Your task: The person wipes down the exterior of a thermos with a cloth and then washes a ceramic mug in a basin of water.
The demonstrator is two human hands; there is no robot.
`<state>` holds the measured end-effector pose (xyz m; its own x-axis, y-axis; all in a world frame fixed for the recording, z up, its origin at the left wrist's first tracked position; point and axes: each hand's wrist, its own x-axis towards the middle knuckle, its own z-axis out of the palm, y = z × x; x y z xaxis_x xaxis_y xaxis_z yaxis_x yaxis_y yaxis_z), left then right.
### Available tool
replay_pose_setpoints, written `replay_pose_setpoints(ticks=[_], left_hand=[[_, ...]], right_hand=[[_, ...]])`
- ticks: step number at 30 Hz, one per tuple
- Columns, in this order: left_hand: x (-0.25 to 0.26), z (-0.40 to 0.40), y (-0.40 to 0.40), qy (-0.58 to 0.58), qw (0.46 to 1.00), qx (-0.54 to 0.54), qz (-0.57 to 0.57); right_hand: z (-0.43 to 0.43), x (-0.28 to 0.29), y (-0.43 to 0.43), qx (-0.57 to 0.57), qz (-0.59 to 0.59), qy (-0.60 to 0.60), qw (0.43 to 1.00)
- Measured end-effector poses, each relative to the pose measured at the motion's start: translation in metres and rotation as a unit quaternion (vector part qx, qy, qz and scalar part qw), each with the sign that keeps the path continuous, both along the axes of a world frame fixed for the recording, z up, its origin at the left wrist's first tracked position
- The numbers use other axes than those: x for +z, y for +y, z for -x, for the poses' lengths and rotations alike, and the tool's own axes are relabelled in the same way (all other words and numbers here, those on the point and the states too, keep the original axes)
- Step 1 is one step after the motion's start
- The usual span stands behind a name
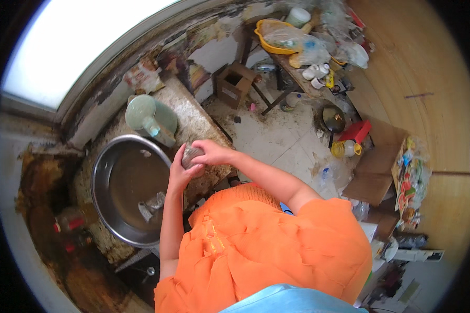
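My left hand (179,172) and my right hand (212,153) hold a small rounded grey-brown object (190,155) between them. Its surface looks finely ribbed, but what it is cannot be made out. The fingers hide part of it. Both hands are over the stained worktop (197,117), just right of a wide metal basin (102,213). Murky brownish liquid (129,184) covers the basin's bottom, and a crumpled silvery piece (152,207) lies in it near my left forearm. Behind the hands, close to the basin's rim, stands a pale green pitcher (152,115).
A crumpled printed bag (144,76) lies by the wall. Bottles (70,221) stand left of the basin. To the right are a cardboard box (235,84), a cluttered bench with a yellow basket (276,49), a dark pan (333,119) and an oil bottle (344,148).
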<state>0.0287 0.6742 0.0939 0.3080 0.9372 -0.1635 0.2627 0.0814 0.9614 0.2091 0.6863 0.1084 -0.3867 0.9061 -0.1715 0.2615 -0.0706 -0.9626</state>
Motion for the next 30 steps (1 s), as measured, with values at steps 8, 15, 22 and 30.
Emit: replay_pose_setpoints(ticks=[8,15,22,30], left_hand=[[0.032,0.046,-0.016,-0.173,0.974,0.147,0.015],[-0.081,0.174,-0.019,0.353,0.890,0.287,0.037],[-0.100,0.128,-0.034,0.516,0.847,0.101,-0.079],[-0.010,0.175,-0.019,-0.161,0.934,0.280,0.154]], right_hand=[[0.059,0.014,0.006,-0.006,-0.204,-0.041,0.978],[0.094,-0.003,-0.007,0.089,-0.196,-0.048,0.975],[0.094,-0.009,-0.019,0.134,-0.103,-0.084,0.982],[0.119,-0.002,-0.002,0.125,-0.078,-0.007,0.989]])
